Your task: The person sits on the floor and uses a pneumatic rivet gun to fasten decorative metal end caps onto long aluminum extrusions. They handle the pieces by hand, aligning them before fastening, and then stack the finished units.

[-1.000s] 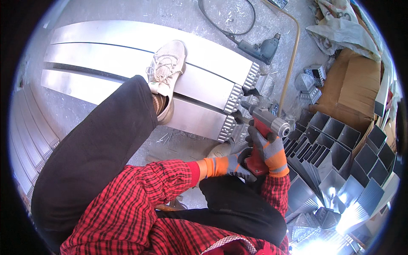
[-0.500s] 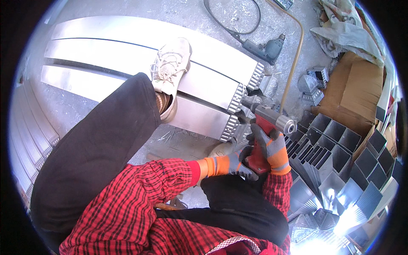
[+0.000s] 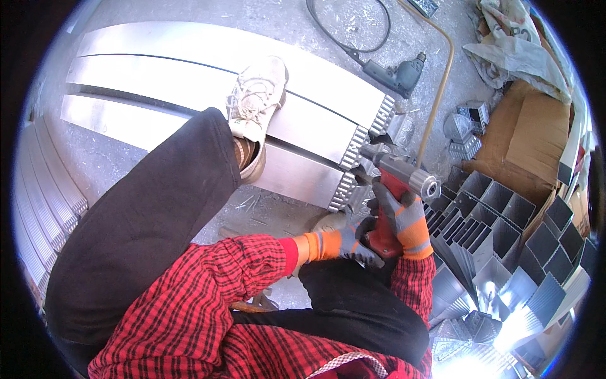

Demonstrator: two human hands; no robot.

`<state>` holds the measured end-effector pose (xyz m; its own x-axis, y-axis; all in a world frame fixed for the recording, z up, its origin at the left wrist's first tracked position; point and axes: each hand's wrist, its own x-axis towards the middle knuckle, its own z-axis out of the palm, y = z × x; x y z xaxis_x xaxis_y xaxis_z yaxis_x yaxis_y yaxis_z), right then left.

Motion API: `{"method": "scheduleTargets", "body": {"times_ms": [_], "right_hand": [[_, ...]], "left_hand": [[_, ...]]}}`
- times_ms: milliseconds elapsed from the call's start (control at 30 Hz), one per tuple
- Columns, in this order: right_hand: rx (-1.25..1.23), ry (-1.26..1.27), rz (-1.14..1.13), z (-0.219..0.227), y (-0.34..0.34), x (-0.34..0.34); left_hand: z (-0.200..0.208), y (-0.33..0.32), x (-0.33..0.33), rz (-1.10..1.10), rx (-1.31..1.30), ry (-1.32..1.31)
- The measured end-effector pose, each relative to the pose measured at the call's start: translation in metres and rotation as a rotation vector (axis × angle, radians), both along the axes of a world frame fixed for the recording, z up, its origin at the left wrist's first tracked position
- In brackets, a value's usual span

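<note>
My right hand [image 3: 407, 221], in a grey and orange glove, wraps round the red grip of a rivet gun [image 3: 396, 179] with a silver metal head. My left hand [image 3: 344, 244], gloved alike, is closed about the bottom of that same grip. The gun's nose points left, at the right ends of long silver metal profiles [image 3: 303, 132] lying side by side on the floor. Ribbed edges show at those ends, and ornate silver end pieces [image 3: 399, 129] sit against them, partly hidden by the gun. My white shoe [image 3: 257, 95] rests on top of the profiles.
Beyond the profiles lie a grey-blue power drill [image 3: 399, 74] with its black cable and a tan hose [image 3: 439, 95]. Stacked dark hollow profiles [image 3: 495, 208] stand at right, beside a cardboard box [image 3: 527, 136] and small silver fittings [image 3: 466, 129]. More ribbed profiles [image 3: 47, 196] lie far left.
The view has shifted very slightly. Both hands keep their hold on the rivet gun, whose nose stays at the profile ends.
</note>
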<state>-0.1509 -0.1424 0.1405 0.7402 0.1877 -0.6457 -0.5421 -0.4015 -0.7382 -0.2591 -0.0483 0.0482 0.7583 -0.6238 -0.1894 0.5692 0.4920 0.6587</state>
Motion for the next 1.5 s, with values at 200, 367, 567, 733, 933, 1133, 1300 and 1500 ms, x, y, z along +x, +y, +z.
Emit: {"method": "scheduleTargets", "body": {"times_ms": [200,367,567,733,933,1133,1300,1500], "right_hand": [[-0.053,0.003,0.094,-0.004,-0.002,0.0],[-0.049,0.039,-0.047,0.001,-0.01,-0.004],[-0.008,0.036,-0.013,-0.001,-0.005,-0.003],[-0.017,-0.016,0.038,0.0,0.004,0.0],[-0.076,-0.046,0.095,-0.007,0.007,-0.002],[-0.048,-0.049,0.044,0.003,0.004,0.001],[-0.078,-0.041,0.045,0.005,0.006,0.0],[-0.074,0.024,-0.018,0.003,-0.004,-0.001]], "left_hand": [[0.014,0.013,0.008,-0.08,-0.009,0.09],[0.012,0.003,-0.001,-0.045,0.014,0.072],[0.016,0.008,0.005,-0.018,0.011,0.067],[0.016,0.01,0.004,0.044,0.042,0.014],[0.01,0.012,0.004,-0.028,0.005,0.093],[0.018,0.01,0.005,0.011,0.043,0.065],[0.015,0.007,0.005,-0.047,-0.023,0.157],[0.025,0.011,0.011,-0.087,-0.122,0.206]]}}
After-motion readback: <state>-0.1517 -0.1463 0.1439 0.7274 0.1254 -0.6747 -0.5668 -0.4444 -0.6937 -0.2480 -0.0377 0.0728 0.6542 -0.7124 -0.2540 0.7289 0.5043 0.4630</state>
